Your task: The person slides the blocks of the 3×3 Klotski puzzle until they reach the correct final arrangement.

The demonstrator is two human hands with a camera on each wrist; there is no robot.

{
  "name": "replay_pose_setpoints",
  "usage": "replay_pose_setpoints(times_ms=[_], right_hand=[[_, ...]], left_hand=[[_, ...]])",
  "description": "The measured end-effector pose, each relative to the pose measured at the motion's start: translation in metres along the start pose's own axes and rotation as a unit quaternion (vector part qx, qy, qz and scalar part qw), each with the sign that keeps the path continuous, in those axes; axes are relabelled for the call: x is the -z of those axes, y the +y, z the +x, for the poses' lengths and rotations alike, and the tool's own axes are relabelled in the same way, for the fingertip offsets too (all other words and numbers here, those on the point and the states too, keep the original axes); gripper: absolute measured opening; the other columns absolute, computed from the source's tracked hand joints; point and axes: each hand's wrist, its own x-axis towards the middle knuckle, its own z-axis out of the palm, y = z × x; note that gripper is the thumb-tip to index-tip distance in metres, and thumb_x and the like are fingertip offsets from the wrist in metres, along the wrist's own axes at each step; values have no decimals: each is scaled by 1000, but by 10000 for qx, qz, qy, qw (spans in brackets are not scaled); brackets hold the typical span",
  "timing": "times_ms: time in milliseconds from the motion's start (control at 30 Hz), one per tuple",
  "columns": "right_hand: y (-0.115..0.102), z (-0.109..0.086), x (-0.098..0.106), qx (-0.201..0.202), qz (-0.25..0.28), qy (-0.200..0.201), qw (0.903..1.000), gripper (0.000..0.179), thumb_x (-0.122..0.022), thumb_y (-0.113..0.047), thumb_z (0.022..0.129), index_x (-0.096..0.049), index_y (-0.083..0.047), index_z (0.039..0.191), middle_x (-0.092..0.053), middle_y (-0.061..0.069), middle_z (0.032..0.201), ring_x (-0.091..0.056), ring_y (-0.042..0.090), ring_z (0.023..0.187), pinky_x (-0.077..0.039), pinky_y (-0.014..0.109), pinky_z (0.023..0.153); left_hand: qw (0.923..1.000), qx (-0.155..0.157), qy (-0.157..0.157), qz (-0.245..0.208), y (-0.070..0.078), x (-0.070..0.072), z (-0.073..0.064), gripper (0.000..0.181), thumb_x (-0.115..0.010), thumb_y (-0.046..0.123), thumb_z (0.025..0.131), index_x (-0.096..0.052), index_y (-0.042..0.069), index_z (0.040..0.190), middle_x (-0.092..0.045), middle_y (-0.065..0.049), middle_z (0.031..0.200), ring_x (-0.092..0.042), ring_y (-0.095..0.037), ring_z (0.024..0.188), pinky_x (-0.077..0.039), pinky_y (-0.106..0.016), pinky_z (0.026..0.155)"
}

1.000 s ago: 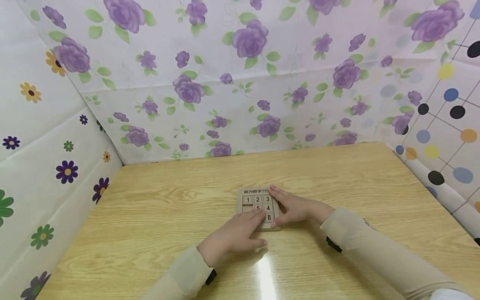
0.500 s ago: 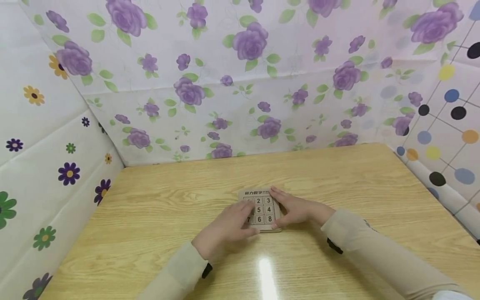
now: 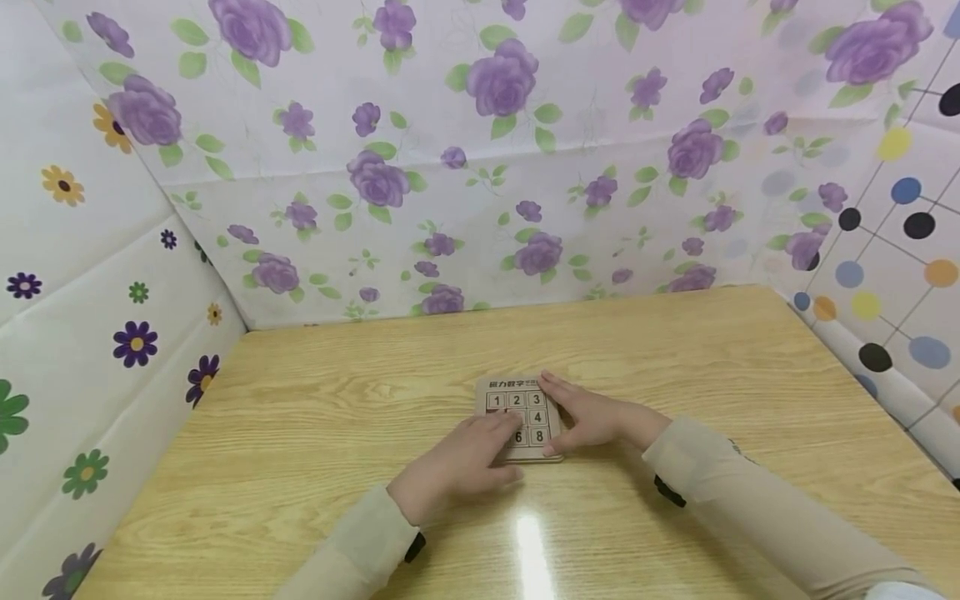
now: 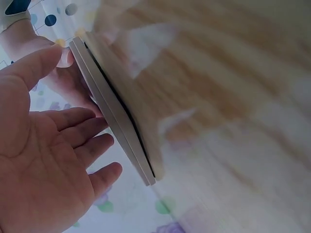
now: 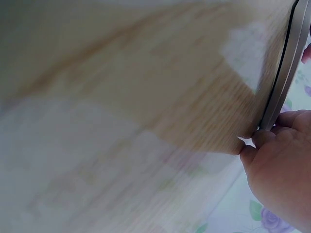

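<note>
Both hands are at a number board (image 3: 532, 456) lying flat on the wooden table (image 3: 345, 417), about midway across. Left hand (image 3: 465, 454): fingers straight, tips resting over the middle row, gripping nothing; thumb stretched out just off the board's near edge. Right hand (image 3: 596, 417): grips the board's right edge, forefinger at the far corner, thumb at the near one.

Step in hand, by my reading: sliding a tile while the frame is held steady. Best done with light, flat fingertip pressure, straight along the row; a skewed push could jam. Right grip should stay on the rim, off the pieces.

Board serves as a shallow tray. Far row, left to right: tile 1 (image 3: 497, 401), tile 2 (image 3: 516, 401), tile 3 (image 3: 536, 400). Middle row: tile 4 (image 3: 537, 417) at right; dark patch at left, probably a gap; between them, fingers cover the place. Near row: tile 6 (image 3: 519, 437) in the middle, tile 8 (image 3: 539, 437) at right; left place hidden by the hand, cannot read it.
</note>
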Motion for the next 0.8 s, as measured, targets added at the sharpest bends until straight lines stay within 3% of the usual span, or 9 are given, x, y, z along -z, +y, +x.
replay_pose_setpoints(times_ms=[300, 567, 700, 800], right_hand=[[0, 0, 0, -2, -3, -12, 10000, 109, -74, -47, 77, -9, -3, 152, 0, 14, 160, -6, 36, 146, -12, 53, 118], [-1, 0, 3, -3, 2, -51, 10000, 110, -74, -48, 77, -9, -3, 152, 1, 14, 160, -6, 37, 146, -13, 54, 117], [0, 0, 3, 0, -18, -60, 10000, 110, -74, -48, 76, -9, -2, 152, 1, 14, 160, -6, 38, 146, -13, 54, 117], [0, 0, 2, -29, 6, -72, 10000, 111, -74, -48, 76, -8, -3, 152, 1, 14, 160, -6, 37, 146, -12, 53, 118]], left_hand=[[10000, 31, -66, -67, 5, 2, -1, 73, -58, 42, 90, -33, 6, 148, -32, -10, 154, -28, -26, 143, -23, -48, 117], [9992, 339, 218, -54, -6, 8, 5, 80, -61, 46, 88, -30, 2, 148, -32, -14, 153, -29, -29, 142, -24, -48, 117], [9979, 614, 77, -165, -11, 10, 7, 85, -61, 49, 87, -26, 2, 149, -29, -15, 154, -27, -30, 142, -21, -50, 117], [9977, 656, -67, -180, -12, 10, 7, 85, -61, 48, 87, -26, 1, 149, -29, -16, 154, -29, -30, 142, -21, -51, 117]])
